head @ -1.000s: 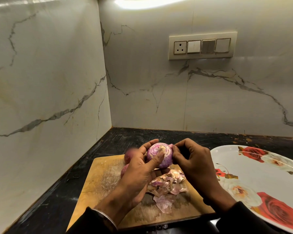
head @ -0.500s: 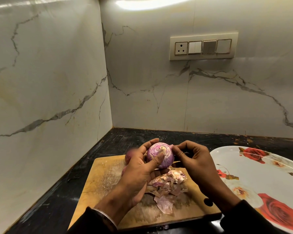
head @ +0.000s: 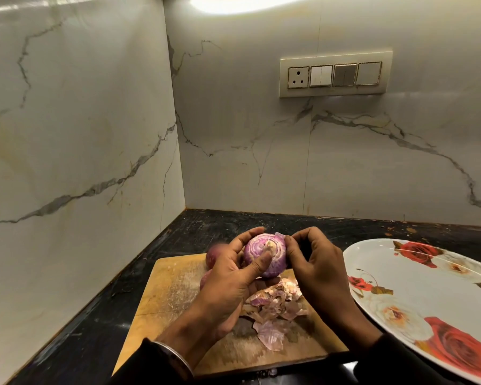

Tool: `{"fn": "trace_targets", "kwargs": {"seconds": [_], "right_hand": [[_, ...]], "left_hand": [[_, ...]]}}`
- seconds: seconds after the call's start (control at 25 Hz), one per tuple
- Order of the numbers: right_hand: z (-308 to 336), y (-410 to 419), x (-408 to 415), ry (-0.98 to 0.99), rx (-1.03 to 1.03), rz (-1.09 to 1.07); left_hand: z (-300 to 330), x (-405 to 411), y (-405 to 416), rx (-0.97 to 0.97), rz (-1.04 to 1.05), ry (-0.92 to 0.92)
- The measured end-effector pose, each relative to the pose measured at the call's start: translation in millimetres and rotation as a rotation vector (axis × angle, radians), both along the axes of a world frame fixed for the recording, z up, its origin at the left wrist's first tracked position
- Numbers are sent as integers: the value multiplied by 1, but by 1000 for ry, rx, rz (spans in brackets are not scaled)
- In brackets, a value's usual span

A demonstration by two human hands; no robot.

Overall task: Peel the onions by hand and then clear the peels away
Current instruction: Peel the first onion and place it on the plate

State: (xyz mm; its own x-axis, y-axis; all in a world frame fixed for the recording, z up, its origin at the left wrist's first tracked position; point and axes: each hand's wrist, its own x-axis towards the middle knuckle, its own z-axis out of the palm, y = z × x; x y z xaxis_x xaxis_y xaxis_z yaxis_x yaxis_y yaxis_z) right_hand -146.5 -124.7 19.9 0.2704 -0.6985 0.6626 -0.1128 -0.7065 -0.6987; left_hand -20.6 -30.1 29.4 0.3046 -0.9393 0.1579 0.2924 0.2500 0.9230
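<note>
The right hand (head: 317, 262) has crept back against the onion (head: 265, 254) since a second ago, fingertips now pinching a flap of skin at its upper right edge, so another strip is probably about to come off. The left hand (head: 233, 279) grips the onion above the cutting board (head: 164, 290), thumb across its face. Peels (head: 275, 304) lie heaped beneath; two more onions (head: 214, 254) sit behind the left hand. A flowered plate (head: 428, 295) rests on the table (head: 95, 329), right, clear of the work.
</note>
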Motion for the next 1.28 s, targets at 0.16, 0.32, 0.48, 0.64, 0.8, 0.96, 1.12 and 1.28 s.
{"fn": "trace_targets", "kwargs": {"seconds": [0.16,0.32,0.48,0.64,0.8,0.96,1.12,1.28], "right_hand": [[2,-5,-3,3,121,89],[6,-4,-7,-16,267,223],[4,-5,-7,6,189,132],[1,-5,-3,-3,126,64],[8,-3,-7,-38,377,259],[16,-3,-12,-80,593,385],[15,-2,-12,-60,492,338],[8,0,-5,-23,338,191]], "left_hand": [[-2,0,-1,12,4,5],[-2,0,-1,15,-10,2],[-2,-1,0,25,-13,-21],[-4,0,-1,27,-11,-36],[-3,1,-1,17,-20,-15],[-2,2,0,15,-47,13],[-1,2,0,19,-49,7],[-3,1,0,5,-37,-20]]}}
